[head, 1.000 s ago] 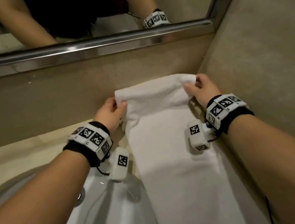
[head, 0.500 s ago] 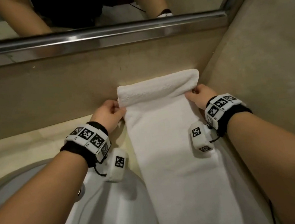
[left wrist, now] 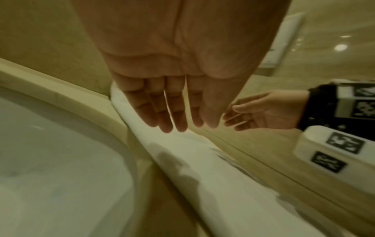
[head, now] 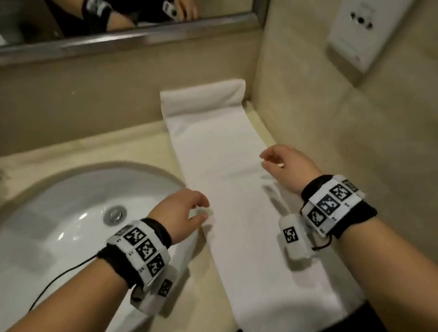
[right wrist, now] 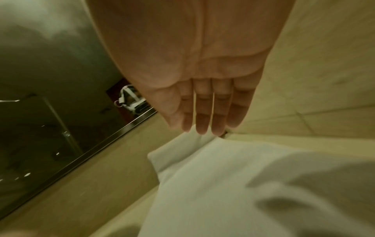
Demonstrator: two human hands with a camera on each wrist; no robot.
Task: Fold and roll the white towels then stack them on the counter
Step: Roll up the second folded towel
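A white towel (head: 231, 191) lies as a long narrow strip on the beige counter (head: 134, 151), running from the front edge to the back wall. Its far end is turned over into a short fold (head: 203, 95) against the wall. My left hand (head: 187, 213) hovers at the strip's left edge, fingers straight and empty; the left wrist view shows its fingers (left wrist: 168, 112) above the towel (left wrist: 202, 168). My right hand (head: 280, 161) hangs over the strip's right edge, fingers relaxed, holding nothing. In the right wrist view its fingers (right wrist: 205, 115) are spread above the towel (right wrist: 233, 184).
A white oval sink (head: 65, 238) with a metal drain (head: 114, 214) sits left of the towel. A tiled side wall (head: 347, 151) hems the towel on the right, with a white wall unit (head: 385, 10) higher up. A mirror with a steel frame (head: 105, 41) runs along the back.
Both hands let go of the towel's far end, leaving it folded over by the wall, and drew back toward me to the middle of the strip. The head view has pulled back and down.
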